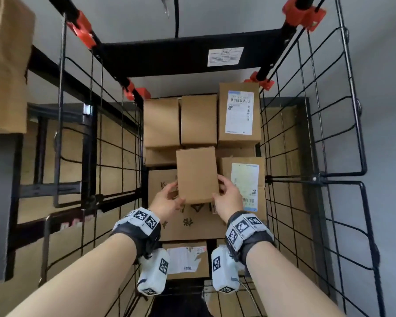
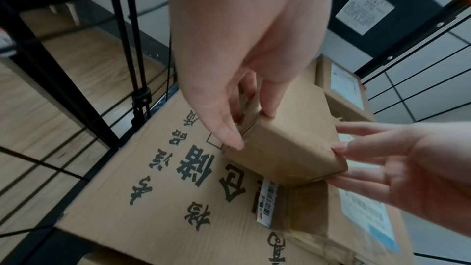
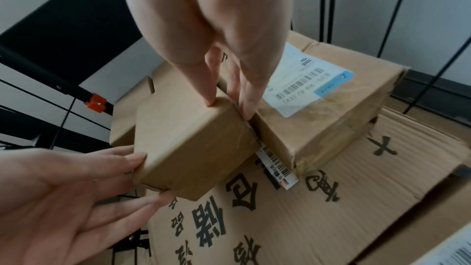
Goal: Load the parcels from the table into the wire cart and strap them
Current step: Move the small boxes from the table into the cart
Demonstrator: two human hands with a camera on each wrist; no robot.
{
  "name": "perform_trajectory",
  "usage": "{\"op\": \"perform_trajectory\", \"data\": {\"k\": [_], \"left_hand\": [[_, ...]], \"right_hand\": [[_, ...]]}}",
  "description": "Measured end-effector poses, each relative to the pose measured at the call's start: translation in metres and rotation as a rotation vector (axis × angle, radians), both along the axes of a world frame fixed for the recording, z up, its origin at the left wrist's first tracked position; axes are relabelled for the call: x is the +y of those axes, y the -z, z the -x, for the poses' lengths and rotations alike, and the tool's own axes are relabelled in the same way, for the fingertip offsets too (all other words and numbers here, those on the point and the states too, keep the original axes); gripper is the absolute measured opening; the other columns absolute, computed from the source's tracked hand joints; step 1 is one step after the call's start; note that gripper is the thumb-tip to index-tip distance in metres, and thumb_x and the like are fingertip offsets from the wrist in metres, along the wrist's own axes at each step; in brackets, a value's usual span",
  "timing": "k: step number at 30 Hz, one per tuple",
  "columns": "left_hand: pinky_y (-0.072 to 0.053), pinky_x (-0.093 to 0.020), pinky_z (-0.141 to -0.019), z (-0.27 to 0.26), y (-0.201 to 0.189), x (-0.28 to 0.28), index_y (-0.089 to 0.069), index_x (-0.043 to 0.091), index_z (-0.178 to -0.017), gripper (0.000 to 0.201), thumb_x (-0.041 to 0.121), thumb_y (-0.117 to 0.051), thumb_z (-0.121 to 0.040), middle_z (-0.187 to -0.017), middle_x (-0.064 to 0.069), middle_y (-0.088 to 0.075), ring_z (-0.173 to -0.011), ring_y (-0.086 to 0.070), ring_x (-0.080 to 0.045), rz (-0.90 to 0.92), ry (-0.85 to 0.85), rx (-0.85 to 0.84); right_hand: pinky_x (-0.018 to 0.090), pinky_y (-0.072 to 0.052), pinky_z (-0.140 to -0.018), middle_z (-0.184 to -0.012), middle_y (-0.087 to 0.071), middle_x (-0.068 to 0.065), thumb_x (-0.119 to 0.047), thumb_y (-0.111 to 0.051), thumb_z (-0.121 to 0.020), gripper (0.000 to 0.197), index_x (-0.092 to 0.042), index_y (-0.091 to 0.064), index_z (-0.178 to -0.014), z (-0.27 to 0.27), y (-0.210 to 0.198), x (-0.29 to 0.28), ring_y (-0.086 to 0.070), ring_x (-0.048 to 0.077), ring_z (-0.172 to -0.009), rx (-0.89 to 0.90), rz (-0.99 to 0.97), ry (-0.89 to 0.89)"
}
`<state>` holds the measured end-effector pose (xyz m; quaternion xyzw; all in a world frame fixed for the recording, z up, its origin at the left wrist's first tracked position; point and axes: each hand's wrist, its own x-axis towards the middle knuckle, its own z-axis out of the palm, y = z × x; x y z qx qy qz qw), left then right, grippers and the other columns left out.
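A small plain brown parcel (image 1: 197, 175) is held between both hands inside the black wire cart (image 1: 306, 156). My left hand (image 1: 176, 193) grips its left near corner, thumb on the top face (image 2: 252, 128). My right hand (image 1: 220, 189) grips the right near corner, thumb on top and fingers down the side (image 3: 229, 108). The parcel (image 2: 293, 138) (image 3: 193, 144) is tilted low over a large box printed with black characters (image 2: 165, 198). Its right side is close against a labelled parcel (image 3: 318, 108). Whether it rests on the printed box is unclear.
More brown parcels (image 1: 199, 120) stand stacked at the cart's far end, one with a white label (image 1: 239, 113). Wire walls close in left (image 1: 114, 156) and right. Orange clamps (image 1: 303, 12) sit on the top bars. Another cardboard box (image 1: 5, 65) is outside at the left.
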<state>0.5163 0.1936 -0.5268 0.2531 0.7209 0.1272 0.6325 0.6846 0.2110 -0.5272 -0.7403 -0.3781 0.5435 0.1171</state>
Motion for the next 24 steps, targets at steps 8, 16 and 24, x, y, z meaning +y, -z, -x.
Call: {"op": "perform_trajectory", "data": {"k": [8, 16, 24], "left_hand": [[-0.045, -0.039, -0.102, -0.007, 0.033, 0.006, -0.026, 0.022, -0.148, 0.066, 0.006, -0.056, -0.091, -0.147, -0.002, -0.041, -0.127, -0.048, -0.021, -0.002, -0.005, 0.072], [-0.048, -0.036, -0.09, -0.042, 0.026, -0.008, -0.056, -0.001, -0.115, 0.033, 0.022, -0.057, -0.092, -0.113, -0.018, -0.063, -0.103, -0.061, -0.032, 0.321, 0.162, 0.199], [-0.049, -0.039, -0.092, -0.094, 0.015, -0.02, -0.046, -0.004, -0.132, 0.04, -0.004, -0.047, -0.092, -0.106, -0.014, -0.057, -0.1, -0.056, -0.028, 0.432, 0.088, -0.208]], "right_hand": [[0.029, -0.041, -0.103, -0.139, -0.049, 0.005, 0.004, -0.058, -0.086, 0.062, -0.017, -0.04, -0.141, -0.005, 0.011, 0.006, -0.05, 0.021, -0.126, 0.095, 0.053, 0.006], [0.028, -0.036, -0.107, -0.134, -0.047, 0.002, -0.006, -0.064, -0.083, 0.052, -0.018, -0.05, -0.131, -0.035, -0.003, 0.003, -0.044, 0.019, -0.126, -0.238, -0.132, -0.063], [0.044, -0.03, -0.112, -0.147, -0.027, 0.008, -0.01, -0.077, -0.073, 0.091, -0.022, -0.023, -0.145, -0.074, 0.009, -0.025, -0.026, 0.026, -0.137, -0.386, 0.091, 0.075]]}}
